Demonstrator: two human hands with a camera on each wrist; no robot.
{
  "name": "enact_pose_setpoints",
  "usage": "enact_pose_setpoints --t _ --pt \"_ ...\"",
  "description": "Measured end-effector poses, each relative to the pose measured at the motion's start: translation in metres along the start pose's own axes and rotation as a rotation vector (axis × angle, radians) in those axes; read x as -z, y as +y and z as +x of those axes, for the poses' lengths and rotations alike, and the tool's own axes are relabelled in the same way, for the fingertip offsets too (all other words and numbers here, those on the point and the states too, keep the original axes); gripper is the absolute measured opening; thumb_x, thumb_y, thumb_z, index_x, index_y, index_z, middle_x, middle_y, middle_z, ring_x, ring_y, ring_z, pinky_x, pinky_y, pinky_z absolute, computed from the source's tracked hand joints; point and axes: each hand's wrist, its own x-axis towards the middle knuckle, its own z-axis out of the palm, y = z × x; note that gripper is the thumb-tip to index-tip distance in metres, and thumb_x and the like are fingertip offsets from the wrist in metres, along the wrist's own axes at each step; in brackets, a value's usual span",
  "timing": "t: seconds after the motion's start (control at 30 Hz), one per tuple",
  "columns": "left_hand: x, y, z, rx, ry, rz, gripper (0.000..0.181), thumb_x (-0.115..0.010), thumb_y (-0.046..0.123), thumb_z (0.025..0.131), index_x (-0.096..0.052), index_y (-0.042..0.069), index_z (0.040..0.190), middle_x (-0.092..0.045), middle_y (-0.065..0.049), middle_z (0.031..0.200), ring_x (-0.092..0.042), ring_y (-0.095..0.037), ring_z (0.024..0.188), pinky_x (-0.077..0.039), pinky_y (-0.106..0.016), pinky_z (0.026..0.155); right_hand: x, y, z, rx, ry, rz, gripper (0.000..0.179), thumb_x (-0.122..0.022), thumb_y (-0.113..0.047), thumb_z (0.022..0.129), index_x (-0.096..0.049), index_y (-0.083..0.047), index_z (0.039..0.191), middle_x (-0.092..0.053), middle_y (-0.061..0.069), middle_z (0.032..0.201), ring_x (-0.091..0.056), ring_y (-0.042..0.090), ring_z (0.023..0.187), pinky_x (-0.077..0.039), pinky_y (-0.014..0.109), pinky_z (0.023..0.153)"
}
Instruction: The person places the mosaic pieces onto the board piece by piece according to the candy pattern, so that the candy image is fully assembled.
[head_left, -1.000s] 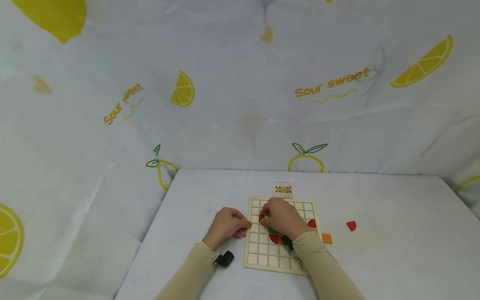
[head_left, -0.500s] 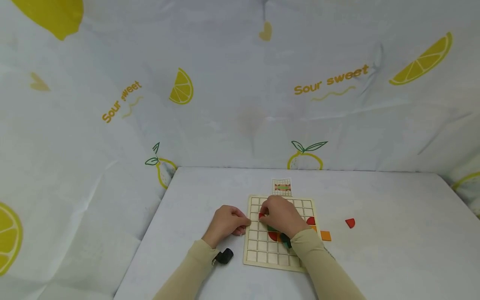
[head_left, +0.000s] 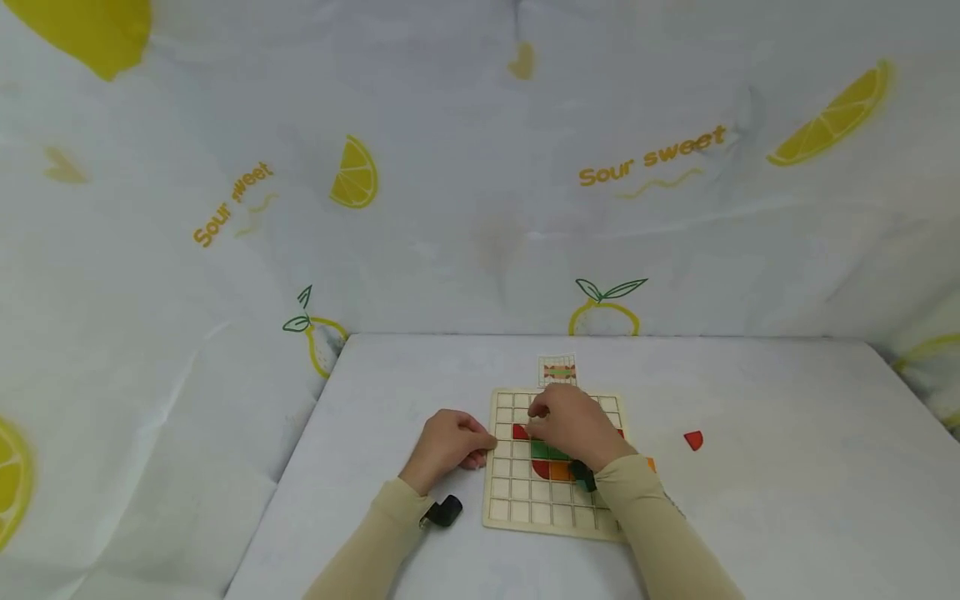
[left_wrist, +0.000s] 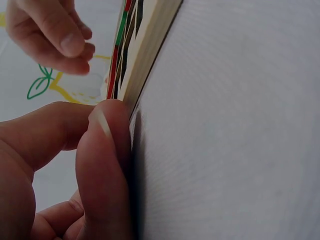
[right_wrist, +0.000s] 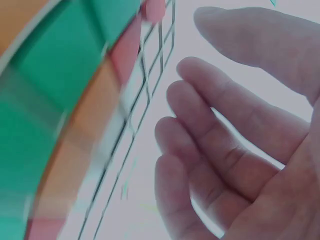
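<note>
A pale wooden grid board [head_left: 517, 490] lies on the white table, with red, green and orange tiles set in its squares. At its left edge the thumb and index finger of my left hand [head_left: 450, 442] pinch the rim; the left wrist view shows the thumb [left_wrist: 102, 160] against the board's side [left_wrist: 150, 50]. Over the upper part hovers my right hand [head_left: 573, 423], near a red tile [head_left: 519, 431] and above the green tiles [head_left: 545, 451]. Its fingers [right_wrist: 235, 145] are loosely bent, apart from the thumb, with nothing between them. The right forearm hides part of the board.
A small pattern card [head_left: 557, 369] lies behind the board. To the right is a loose red quarter-round tile [head_left: 693, 440]; an orange tile [head_left: 652, 464] shows partly beside the right sleeve. A lemon-print cloth [head_left: 480, 192] hangs behind the table.
My right hand has come off the red tile at the upper left and shifted slightly right, its fingers parting. More of the green tiles shows. The left hand stays at the board's edge.
</note>
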Motion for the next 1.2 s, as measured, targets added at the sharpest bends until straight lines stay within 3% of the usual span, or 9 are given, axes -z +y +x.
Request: enact_pose_setpoints --t 0.23,0.47,0.73,1.2 --pt "0.008 -0.007 -0.003 0.029 0.032 0.022 0.016 -0.087 0.020 0.088 -0.076 0.008 0.090 -0.075 -0.005 0.071 -0.069 -0.011 0.060 -0.061 -0.024 0.059 0.035 0.043 -0.039 0.017 -0.018 0.000 0.013 -0.081 -0.023 0.096 -0.082 -0.016 0.107 -0.074 -0.003 0.105 -0.067 0.020 0.102 -0.061 0.046 0.093" --pt "0.014 -0.011 -0.005 0.027 0.040 0.039 0.017 -0.087 0.021 0.088 -0.076 0.008 0.091 -0.075 -0.005 0.071 -0.069 -0.011 0.060 -0.061 -0.025 0.060 0.057 0.081 -0.077 -0.090 -0.047 0.027 0.023 -0.084 -0.021 0.093 -0.081 -0.017 0.115 -0.074 -0.004 0.113 -0.066 0.023 0.111 -0.060 0.054 0.099" --pt "0.008 -0.004 -0.006 0.023 0.025 0.022 0.017 -0.087 0.019 0.088 -0.076 0.007 0.091 -0.075 -0.005 0.071 -0.069 -0.010 0.059 -0.062 -0.024 0.059 0.055 0.108 -0.091 -0.140 -0.092 0.033 0.030 -0.090 -0.014 0.087 -0.081 -0.017 0.116 -0.075 -0.003 0.116 -0.066 0.023 0.113 -0.059 0.053 0.103" --pt "-0.006 0.005 -0.005 0.020 0.029 0.050 0.015 -0.086 0.018 0.089 -0.076 0.007 0.091 -0.075 -0.005 0.071 -0.068 -0.010 0.058 -0.061 -0.023 0.058 0.059 0.125 -0.102 -0.156 -0.059 0.011 0.021 -0.089 -0.016 0.089 -0.082 -0.019 0.109 -0.073 -0.005 0.108 -0.066 0.020 0.107 -0.061 0.051 0.099"
